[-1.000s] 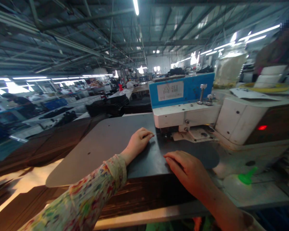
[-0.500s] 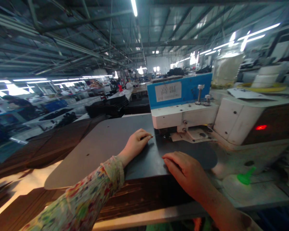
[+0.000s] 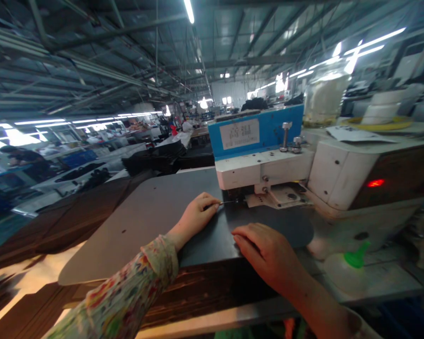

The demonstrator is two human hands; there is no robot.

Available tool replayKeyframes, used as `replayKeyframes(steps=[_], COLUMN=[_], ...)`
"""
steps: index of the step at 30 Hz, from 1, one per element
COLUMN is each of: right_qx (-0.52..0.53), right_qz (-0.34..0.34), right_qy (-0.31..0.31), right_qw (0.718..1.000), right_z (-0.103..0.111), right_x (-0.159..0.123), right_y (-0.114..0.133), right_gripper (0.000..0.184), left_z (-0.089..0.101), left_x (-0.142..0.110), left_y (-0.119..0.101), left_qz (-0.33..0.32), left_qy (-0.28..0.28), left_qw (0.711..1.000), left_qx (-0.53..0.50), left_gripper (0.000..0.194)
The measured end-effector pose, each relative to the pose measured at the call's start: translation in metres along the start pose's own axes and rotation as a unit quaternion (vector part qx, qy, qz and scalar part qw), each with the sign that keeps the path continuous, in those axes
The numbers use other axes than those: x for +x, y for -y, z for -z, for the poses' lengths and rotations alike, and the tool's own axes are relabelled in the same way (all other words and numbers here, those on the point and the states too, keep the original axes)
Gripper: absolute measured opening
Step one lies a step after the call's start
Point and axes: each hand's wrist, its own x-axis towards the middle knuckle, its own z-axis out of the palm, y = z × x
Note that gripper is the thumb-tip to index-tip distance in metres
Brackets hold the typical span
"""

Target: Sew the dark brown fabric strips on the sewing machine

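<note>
My left hand [image 3: 201,212] lies palm down on a smooth grey metal plate [image 3: 155,212]. Its fingers are closed on a thin metal rod-like tool [image 3: 227,202], whose far end reaches under the head of a white and blue sewing machine [image 3: 261,167]; I cannot make out its exact kind. My right hand [image 3: 265,249] rests at the plate's front edge, nearer to me, with thumb and forefinger close together and the other fingers curled under. Whether anything is between them is hidden. The flat clamp [image 3: 272,197] of the machine sits just beyond both hands.
Dark fabric pieces [image 3: 74,212] lie left of the plate, with more dark stacks [image 3: 159,157] behind. A bottle with a green spout [image 3: 355,256] stands at right. A jar [image 3: 325,101] and thread cone [image 3: 383,106] top the machine. A person [image 3: 24,162] is far left.
The whole view has shifted slightly, so the machine and hands appear a little further left. The thin tool shows a bit more of its length. Both hands keep nearly the same pose.
</note>
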Motion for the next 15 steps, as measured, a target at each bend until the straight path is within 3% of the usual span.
replayKeyframes(steps=[15], right_qx=[-0.003], right_qz=[-0.003], right_qy=[0.002], right_qw=[1.000], right_z=[-0.0010], right_x=[0.0005], right_y=[-0.0001], right_gripper=[0.018], left_z=[-0.0017], left_x=[-0.0040], left_y=[0.0021], left_qz=[-0.004], left_qy=[-0.035], left_qw=[0.995], left_qx=[0.095], left_gripper=[0.017])
